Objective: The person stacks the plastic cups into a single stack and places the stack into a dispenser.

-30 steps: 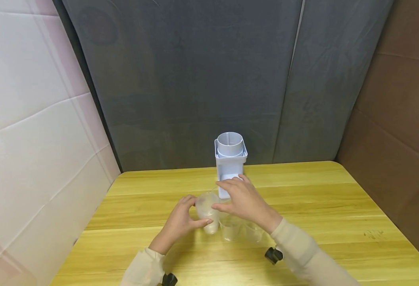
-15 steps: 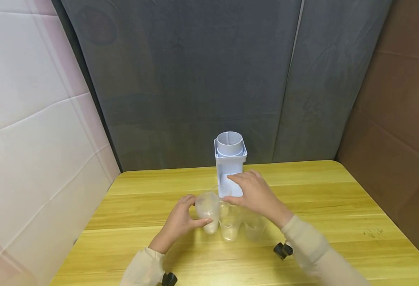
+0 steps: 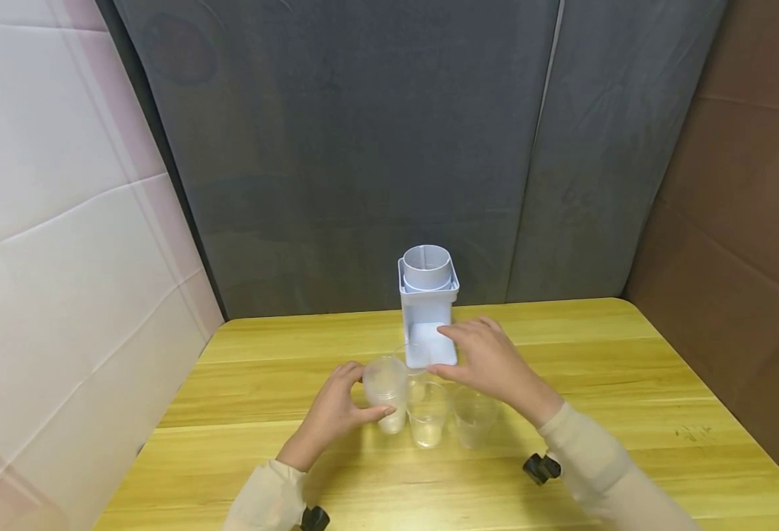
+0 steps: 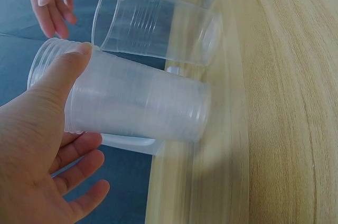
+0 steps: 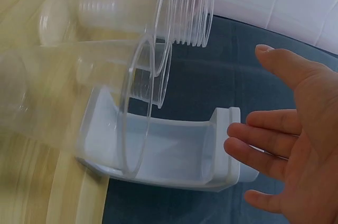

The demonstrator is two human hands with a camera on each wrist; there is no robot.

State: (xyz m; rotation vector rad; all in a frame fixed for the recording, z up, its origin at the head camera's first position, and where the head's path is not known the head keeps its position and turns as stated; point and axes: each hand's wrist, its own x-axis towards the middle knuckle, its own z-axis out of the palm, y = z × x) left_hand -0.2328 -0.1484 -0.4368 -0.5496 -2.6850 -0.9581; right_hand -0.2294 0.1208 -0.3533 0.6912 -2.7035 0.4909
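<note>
My left hand grips a nested stack of clear plastic cups near the rims, thumb on one side and fingers on the other; the stack stands upright on the table. My right hand holds nothing, its thumb and fingers spread apart above and behind the cups. To the right of the stack, one clear cup stands upright, with another clear cup beside it. A further cup stands behind them, partly seen through the nearer ones in the right wrist view.
A white dispenser-like holder with a round tube on top stands behind the cups, close to the right fingertips in the head view. A grey curtain hangs behind the wooden table, with fabric walls at either side.
My right hand has moved right, away from the stack and past the standing cups, leaving them more visible. My left hand and its stack have stayed in place.
</note>
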